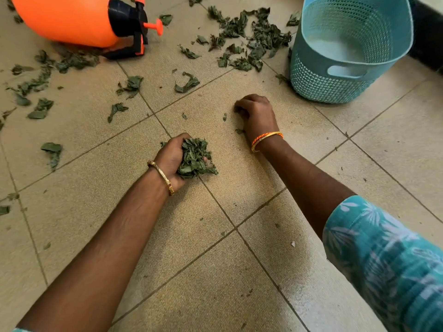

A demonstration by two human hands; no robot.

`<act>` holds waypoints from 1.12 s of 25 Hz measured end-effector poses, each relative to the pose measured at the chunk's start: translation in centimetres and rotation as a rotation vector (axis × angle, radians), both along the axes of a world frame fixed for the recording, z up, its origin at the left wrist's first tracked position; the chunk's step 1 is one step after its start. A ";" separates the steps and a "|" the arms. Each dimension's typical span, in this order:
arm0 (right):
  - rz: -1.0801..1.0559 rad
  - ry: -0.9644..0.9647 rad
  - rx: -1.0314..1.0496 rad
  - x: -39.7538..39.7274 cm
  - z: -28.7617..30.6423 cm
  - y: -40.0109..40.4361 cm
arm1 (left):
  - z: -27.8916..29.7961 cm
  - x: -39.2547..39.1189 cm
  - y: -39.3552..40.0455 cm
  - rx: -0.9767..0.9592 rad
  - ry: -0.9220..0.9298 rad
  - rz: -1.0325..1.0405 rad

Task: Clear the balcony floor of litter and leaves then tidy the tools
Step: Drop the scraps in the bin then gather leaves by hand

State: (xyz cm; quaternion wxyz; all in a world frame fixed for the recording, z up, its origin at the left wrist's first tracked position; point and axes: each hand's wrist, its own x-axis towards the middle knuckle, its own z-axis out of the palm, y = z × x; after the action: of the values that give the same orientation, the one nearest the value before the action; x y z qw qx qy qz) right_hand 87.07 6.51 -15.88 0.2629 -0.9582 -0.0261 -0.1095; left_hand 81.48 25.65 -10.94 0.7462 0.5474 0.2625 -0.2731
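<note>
Your left hand (171,159) grips a wad of torn leaves (196,158) just above the tiles, banking them so you needn't reach the teal basket (318,87) each time. Your right hand (256,113) curls on a scrap by the floor. More leaves (251,41) lie between basket and orange sprayer (72,20)

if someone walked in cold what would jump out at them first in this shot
The bright orange sprayer lying on its side at the top left grabs the eye, then the teal perforated basket standing at the top right. Between them, torn green leaves litter the beige floor tiles. In the middle, the left hand grips a wad of gathered leaves, while the right hand curls on the floor near small scraps.
</note>
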 end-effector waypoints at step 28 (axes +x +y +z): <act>-0.854 0.981 1.714 -17.7 58.3 13.0 | 44.9 -15.6 9.4 0.222 0.434 0.256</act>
State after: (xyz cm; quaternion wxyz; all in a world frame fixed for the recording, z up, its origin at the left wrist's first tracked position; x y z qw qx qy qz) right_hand 69.39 19.47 42.44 0.7688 -0.3241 0.5045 0.2225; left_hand 65.86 35.01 33.95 0.6366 0.5168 0.5115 -0.2568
